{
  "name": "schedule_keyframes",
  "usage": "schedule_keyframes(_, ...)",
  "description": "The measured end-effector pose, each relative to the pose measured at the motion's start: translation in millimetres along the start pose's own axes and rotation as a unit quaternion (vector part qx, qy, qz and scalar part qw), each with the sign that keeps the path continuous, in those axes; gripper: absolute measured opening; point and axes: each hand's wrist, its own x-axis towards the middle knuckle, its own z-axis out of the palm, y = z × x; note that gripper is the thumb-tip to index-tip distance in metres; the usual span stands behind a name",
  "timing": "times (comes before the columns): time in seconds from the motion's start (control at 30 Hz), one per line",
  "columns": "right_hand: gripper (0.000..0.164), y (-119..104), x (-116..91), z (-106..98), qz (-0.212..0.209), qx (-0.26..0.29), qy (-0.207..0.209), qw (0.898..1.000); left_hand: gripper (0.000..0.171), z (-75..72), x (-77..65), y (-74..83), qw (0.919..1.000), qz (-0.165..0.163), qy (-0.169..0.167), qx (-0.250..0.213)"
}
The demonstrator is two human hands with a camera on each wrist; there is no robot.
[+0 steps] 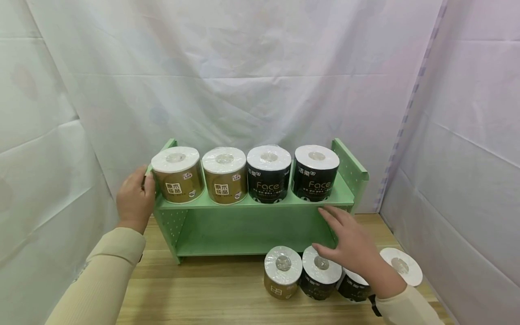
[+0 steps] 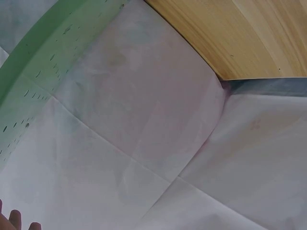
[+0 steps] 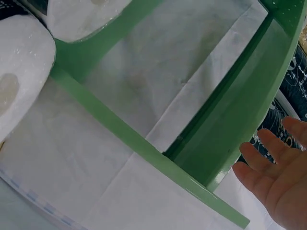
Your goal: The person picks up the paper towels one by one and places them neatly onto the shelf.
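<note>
My left hand (image 1: 136, 198) is at the left side panel of a green two-tier shelf (image 1: 252, 230), beside a gold-wrapped toilet roll (image 1: 178, 178). Only its fingertips (image 2: 15, 219) show in the left wrist view, extended near the panel; whether they touch it is unclear. Near the front right of the shelf, my right hand (image 1: 351, 241) is spread with nothing in its grasp, its extended fingers (image 3: 259, 163) close to the shelf edge. On the top tier, another gold roll (image 1: 225, 178) and two black-wrapped rolls, one left (image 1: 269, 178) and one right (image 1: 316, 176), stand upright in the same row.
In front of the shelf, a gold roll (image 1: 283, 273) and two black rolls, one nearer (image 1: 318, 280) and one partly hidden (image 1: 353, 286), stand on the wooden table (image 1: 211, 289). Another roll (image 1: 402, 266) is behind my right forearm. White cloth (image 1: 252, 81) encloses the back and sides.
</note>
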Motion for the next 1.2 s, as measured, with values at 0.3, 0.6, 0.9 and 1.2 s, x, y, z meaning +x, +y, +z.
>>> schedule_keyframes(0.3, 0.081, -2.9, -4.2, 8.7, 0.018, 0.012, -0.029, 0.999, 0.038, -0.4, 0.9, 0.3, 1.0000, 0.002, -0.004, -0.001)
schedule_keyframes(0.6, 0.078, -4.4, -7.0, 20.3, 0.019, 0.024, -0.035, 0.999, 0.038, 1.2, 0.5, -2.3, 1.0000, 0.004, 0.001, 0.000)
schedule_keyframes(0.9, 0.079, -5.7, -10.0, 32.6, 0.034, 0.048, -0.058, 0.997, 0.039, -0.1, 0.7, 0.2, 1.0000, -0.004, -0.006, -0.003)
schedule_keyframes(1.2, 0.079, -10.8, -13.2, 42.5, 0.054, 0.068, -0.092, 0.992, 0.039, -1.6, 0.7, 2.6, 0.9999, -0.007, -0.007, -0.003)
